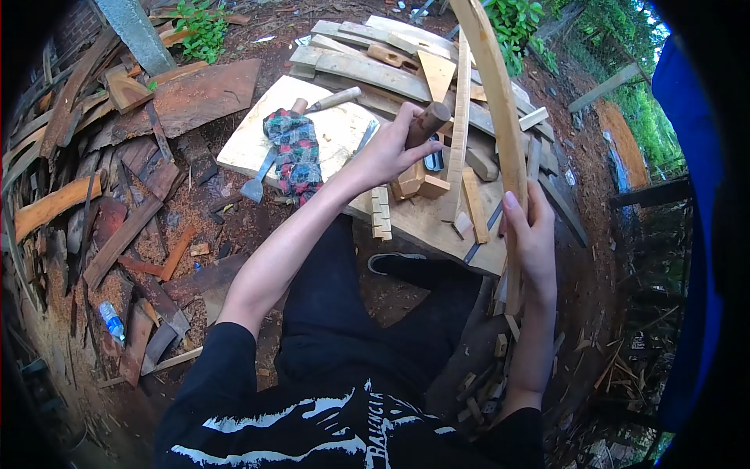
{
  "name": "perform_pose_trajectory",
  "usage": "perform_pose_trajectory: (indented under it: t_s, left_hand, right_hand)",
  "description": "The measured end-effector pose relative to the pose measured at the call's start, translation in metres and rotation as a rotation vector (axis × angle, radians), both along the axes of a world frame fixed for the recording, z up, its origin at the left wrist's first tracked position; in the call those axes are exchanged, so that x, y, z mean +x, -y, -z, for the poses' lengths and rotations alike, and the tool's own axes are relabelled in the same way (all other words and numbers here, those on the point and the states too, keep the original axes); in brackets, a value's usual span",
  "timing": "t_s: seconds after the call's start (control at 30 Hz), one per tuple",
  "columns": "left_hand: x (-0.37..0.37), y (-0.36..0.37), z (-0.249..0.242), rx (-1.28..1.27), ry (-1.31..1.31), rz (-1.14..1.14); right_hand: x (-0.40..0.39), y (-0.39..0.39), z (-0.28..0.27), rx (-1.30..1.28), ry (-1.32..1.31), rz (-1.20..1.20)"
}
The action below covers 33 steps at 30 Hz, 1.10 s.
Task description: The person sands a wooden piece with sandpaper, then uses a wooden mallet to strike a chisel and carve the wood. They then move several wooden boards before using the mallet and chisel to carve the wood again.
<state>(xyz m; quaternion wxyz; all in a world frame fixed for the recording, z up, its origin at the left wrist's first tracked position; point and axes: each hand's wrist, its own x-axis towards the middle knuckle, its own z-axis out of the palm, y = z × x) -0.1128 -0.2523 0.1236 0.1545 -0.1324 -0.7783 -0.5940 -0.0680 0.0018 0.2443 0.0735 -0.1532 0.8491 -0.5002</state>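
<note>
My left hand (391, 148) is closed around a brown wooden handle (430, 121) over the workbench; what the handle belongs to is hard to make out. At the right, my right hand (531, 227) grips a long curved wooden piece (500, 102) near its lower end, and the piece rises past the top of the view. Between the hands lie a thin wooden strip (459, 117), small wood blocks (432, 186) and a notched block (380, 213). Left of my left hand, a plaid cloth bundle (295, 152) rests beside a wooden-handled tool (336, 98).
Stacked boards (367, 70) lie behind the pale bench top (250, 141). Scrap wood (141, 203) covers the ground at the left, with a plastic bottle (112, 321) among it. A concrete post (137, 39) stands at the upper left. Blue sheeting (691, 234) hangs at the right.
</note>
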Motion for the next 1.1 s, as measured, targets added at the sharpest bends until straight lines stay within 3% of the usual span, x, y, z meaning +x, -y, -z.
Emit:
perform_pose_trajectory:
  t_s: [0.77, 1.03, 1.1]
  left_hand:
    - [0.005, -0.003, -0.009, -0.015, 0.049, 0.033]
    - [0.003, -0.001, 0.009, -0.033, 0.014, 0.003]
    - [0.013, -0.004, 0.022, -0.047, -0.029, -0.042]
  right_hand:
    - [0.001, 0.004, 0.002, -0.036, 0.021, 0.015]
    - [-0.003, -0.009, -0.015, -0.047, -0.076, 0.096]
    - [0.000, -0.008, -0.023, -0.281, -0.158, 0.173]
